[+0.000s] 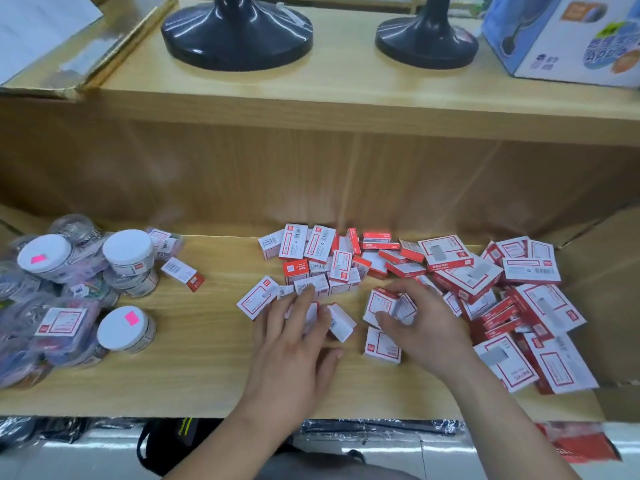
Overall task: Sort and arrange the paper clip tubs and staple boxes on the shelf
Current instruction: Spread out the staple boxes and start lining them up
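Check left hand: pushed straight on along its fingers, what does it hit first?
The left hand would probably meet the small staple box at its fingertips first, front of the loose pile. Depth is unclear, so it may already touch.

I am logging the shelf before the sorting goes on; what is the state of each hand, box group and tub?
left hand: open, fingers flat on small staple boxes.
right hand: grips one small box.
small staple boxes: closed, scattered mid-shelf.
large staple boxes: closed, heaped at right.
paper clip tubs: lids on, clustered at left.
lone staple box: closed, lying beside the tubs.
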### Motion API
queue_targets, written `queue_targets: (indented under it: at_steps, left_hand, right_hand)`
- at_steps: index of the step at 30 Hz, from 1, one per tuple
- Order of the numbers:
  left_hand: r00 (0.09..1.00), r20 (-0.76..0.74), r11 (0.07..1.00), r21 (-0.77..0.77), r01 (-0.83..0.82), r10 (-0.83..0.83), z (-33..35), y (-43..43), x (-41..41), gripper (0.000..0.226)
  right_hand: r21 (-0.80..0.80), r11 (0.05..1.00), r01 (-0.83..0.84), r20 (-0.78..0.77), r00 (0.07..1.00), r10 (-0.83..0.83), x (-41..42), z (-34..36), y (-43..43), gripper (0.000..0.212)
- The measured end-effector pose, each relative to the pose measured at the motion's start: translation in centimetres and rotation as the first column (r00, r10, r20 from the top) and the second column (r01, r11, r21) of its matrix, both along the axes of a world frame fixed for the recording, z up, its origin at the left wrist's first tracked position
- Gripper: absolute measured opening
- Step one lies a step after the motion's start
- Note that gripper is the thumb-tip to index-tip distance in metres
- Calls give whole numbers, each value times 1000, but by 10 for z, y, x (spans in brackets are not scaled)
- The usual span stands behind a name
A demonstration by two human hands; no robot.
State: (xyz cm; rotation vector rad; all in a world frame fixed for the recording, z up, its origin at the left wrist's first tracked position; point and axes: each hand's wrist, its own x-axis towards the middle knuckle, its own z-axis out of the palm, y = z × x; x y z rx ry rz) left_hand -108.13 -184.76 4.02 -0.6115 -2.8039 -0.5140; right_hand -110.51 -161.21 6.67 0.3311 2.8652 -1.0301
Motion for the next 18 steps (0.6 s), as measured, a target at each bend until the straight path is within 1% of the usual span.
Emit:
queue_targets:
  at_steps: [2, 4, 6, 7, 8, 10, 11, 12, 15, 16, 18]
  left_hand:
    - [999, -35, 999, 36, 4, -3, 3, -3, 3, 47]
    - [1000, -24, 998, 59, 12, -11, 4, -6, 0, 51]
    - [1000, 5, 1000, -11, 23, -23, 4, -5, -5, 59]
    - [999, 24, 998, -55, 31, -30, 4, -4, -8, 62]
    - [999, 40, 996, -78, 36, -33, 5, -1, -9, 64]
    - [998, 51, 997, -69, 28, -24, 6, 2, -9, 59]
    - [999, 48, 998, -56, 20, -18, 7, 4, -8, 57]
    - [999, 43, 999, -46, 15, -13, 8, 4, -6, 56]
    - [998, 53, 999, -20, 34, -33, 9, -1, 2, 62]
    - [996, 69, 999, -10, 49, -48, 9, -4, 4, 67]
    - [990, 122, 997, 27, 65, -68, 9, -7, 3, 75]
  right_hand:
    - [-81, 996, 25, 20, 1000, -24, 4, -2, 7, 35]
    - [-138, 987, 84, 17, 996, -83, 7, -3, 12, 39]
    - [-155, 985, 81, -28, 996, -86, 11, 0, 15, 38]
    - [-135, 989, 59, -52, 996, -67, 12, 2, 16, 40]
    - [-81, 996, 26, -69, 997, -32, 13, 3, 18, 41]
    - [94, 995, -46, -65, 997, 52, 17, 7, 21, 42]
    - [158, 985, -70, -51, 996, 79, 18, 9, 23, 42]
    - [181, 979, -94, -43, 994, 103, 19, 10, 26, 42]
    - [126, 982, -141, -87, 984, 153, 26, 9, 32, 45]
    - [114, 984, -137, -109, 983, 149, 29, 8, 34, 47]
    - [108, 991, -77, -137, 986, 92, 35, 5, 34, 50]
